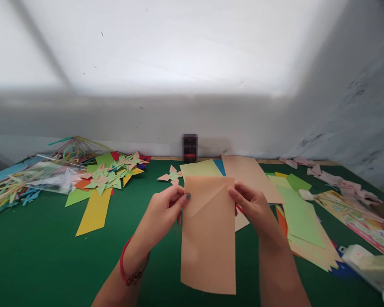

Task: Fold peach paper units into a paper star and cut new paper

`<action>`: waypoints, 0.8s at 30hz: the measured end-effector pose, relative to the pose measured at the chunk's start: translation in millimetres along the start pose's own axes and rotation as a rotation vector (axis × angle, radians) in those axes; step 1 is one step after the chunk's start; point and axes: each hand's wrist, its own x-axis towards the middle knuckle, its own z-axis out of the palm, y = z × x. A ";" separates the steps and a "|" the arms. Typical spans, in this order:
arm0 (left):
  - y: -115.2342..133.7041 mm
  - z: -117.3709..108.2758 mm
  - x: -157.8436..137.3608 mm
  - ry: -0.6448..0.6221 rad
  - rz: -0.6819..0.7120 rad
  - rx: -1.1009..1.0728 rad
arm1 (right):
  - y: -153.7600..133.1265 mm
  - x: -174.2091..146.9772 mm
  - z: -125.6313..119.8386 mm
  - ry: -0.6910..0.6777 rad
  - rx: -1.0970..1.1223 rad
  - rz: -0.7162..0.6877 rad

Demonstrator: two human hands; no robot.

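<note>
Between my two hands hangs a peach-coloured sheet of paper (208,247), with a diagonal crease across its upper part. My left hand (168,209) pinches its left edge near the top, thumb in front. On the opposite edge, my right hand (251,202) grips the paper at about the same height. The lower end of the sheet hangs free and curls slightly. Behind it lie a pale yellow sheet (201,167) and a larger peach sheet (249,175), both partly covered. Something red, partly hidden, shows by my right fingers.
Folded paper stars (109,175) are heaped at the left, near a yellow strip (94,213) and a bundle of thin coloured strips (6,192). Stacked green and peach sheets (304,217) lie at the right, beside a white power strip (365,260). A dark blurred object (190,148) stands against the wall.
</note>
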 end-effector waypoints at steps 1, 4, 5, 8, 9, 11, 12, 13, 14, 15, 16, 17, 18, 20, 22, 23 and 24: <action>-0.1 -0.7 0.3 -0.005 0.001 0.003 | -0.9 -0.2 0.8 -0.023 -0.013 0.009; -0.7 -3.3 1.9 -0.042 -0.001 0.041 | -2.1 0.8 4.3 -0.015 -0.052 0.029; -1.0 -4.1 2.5 -0.060 0.001 0.055 | -2.0 1.3 5.3 0.003 -0.059 0.030; -2.2 -4.9 3.9 -0.109 0.010 0.064 | -0.5 2.1 7.2 0.026 -0.054 0.014; -2.7 -4.4 4.1 -0.115 0.012 0.048 | -0.1 1.8 7.5 0.026 -0.047 0.008; -3.4 -1.9 3.9 -0.096 0.023 0.002 | -0.1 0.2 8.2 0.033 -0.037 -0.002; -3.6 -0.1 3.7 -0.080 0.031 -0.021 | -0.7 -1.0 8.9 0.034 -0.035 0.001; -3.7 1.8 3.6 -0.062 0.043 -0.040 | -1.7 -2.2 9.9 0.030 -0.033 0.014; -3.6 3.7 3.6 -0.048 0.055 -0.054 | -3.0 -3.3 11.3 0.022 -0.028 0.036; -3.5 5.5 3.7 -0.041 0.066 -0.061 | -4.6 -4.2 13.0 0.013 -0.019 0.063; -3.3 6.9 4.0 -0.042 0.075 -0.064 | -6.3 -4.8 14.8 0.010 -0.007 0.094; -3.1 7.9 4.4 -0.054 0.081 -0.067 | -7.9 -5.0 16.7 0.017 0.008 0.121; -3.1 8.6 4.9 -0.078 0.081 -0.070 | -9.1 -4.8 18.3 0.032 0.026 0.140; -3.5 8.6 5.9 -0.165 0.063 -0.068 | -10.1 -3.5 20.4 0.061 0.049 0.157; -4.6 7.6 6.5 -0.247 0.036 -0.057 | -8.9 -1.9 20.4 0.057 0.045 0.163; -5.3 6.9 6.5 -0.273 0.026 -0.049 | -7.9 -1.2 20.0 0.053 0.040 0.162; -5.8 6.0 6.3 -0.291 0.021 -0.044 | -6.8 -0.8 19.4 0.053 0.035 0.158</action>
